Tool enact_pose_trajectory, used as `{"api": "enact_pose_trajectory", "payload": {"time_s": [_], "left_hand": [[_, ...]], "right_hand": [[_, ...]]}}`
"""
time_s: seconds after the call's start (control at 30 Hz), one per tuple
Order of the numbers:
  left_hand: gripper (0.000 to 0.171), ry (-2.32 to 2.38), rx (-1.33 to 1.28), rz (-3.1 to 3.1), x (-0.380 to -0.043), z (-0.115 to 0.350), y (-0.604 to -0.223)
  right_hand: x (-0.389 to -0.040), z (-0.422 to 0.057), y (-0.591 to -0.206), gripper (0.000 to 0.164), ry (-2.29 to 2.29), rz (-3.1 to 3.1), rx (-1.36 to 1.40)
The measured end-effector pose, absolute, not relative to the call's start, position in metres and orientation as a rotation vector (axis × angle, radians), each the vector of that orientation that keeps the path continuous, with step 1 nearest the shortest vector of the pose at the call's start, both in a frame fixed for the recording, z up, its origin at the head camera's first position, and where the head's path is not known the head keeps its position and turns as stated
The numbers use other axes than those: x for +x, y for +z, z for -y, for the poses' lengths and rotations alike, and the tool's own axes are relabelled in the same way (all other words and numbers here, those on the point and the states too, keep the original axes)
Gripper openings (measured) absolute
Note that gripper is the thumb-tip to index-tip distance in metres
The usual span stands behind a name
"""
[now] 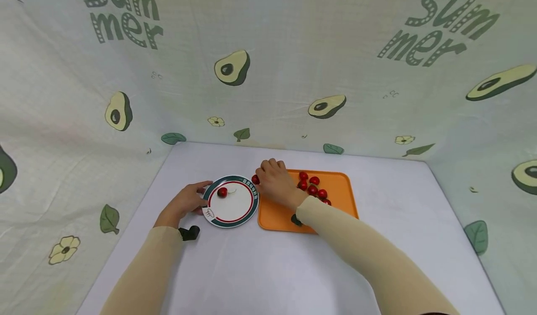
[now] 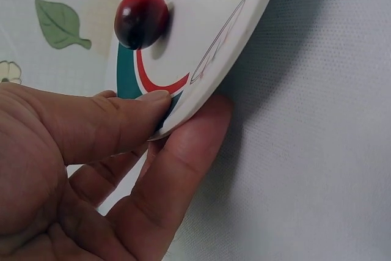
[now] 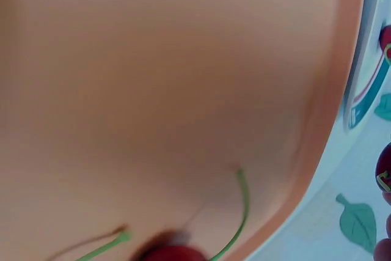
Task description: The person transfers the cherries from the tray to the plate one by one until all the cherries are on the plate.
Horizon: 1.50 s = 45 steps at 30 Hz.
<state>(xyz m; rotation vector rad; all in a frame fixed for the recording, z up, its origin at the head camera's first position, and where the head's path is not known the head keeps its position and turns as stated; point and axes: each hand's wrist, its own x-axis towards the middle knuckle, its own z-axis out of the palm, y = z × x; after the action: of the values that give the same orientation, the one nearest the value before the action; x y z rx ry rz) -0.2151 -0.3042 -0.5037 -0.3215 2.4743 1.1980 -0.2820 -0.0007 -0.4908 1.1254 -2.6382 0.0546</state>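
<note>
My left hand (image 1: 184, 204) pinches the left rim of a white plate (image 1: 230, 208) with a green and red border. In the left wrist view, its thumb (image 2: 116, 123) lies on top of the rim and the other fingers are underneath. One dark red cherry (image 1: 222, 192) with a stem sits on the plate's left part. My right hand (image 1: 277, 184) holds another cherry (image 1: 255, 179) in its fingertips, beside the plate's right rim. That cherry (image 3: 384, 170) shows at the right wrist view's edge, fingertips (image 3: 383, 251) just below it.
An orange tray (image 1: 270, 217) stands right of the plate, partly covered by my right forearm. Several cherries (image 1: 312, 190) with stems lie on its right part. The white table (image 1: 235, 268) meets a printed cloth backdrop (image 1: 281, 124) at the back and sides.
</note>
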Motion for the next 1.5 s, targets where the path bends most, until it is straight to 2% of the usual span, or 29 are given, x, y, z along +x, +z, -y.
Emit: {"api": "enact_pose_trajectory", "payload": {"time_s": [0.8, 1.5], "left_hand": [[0.074, 1.195, -0.332, -2.467, -0.216, 0.307, -0.506], [0.074, 1.177, -0.358, -2.479, -0.217, 0.304, -0.505]], "right_hand": [[-0.281, 0.064, -0.511, 0.035, -0.112, 2.711, 1.210], [-0.282, 0.077, -0.513, 0.039, -0.109, 2.748, 1.201]]}}
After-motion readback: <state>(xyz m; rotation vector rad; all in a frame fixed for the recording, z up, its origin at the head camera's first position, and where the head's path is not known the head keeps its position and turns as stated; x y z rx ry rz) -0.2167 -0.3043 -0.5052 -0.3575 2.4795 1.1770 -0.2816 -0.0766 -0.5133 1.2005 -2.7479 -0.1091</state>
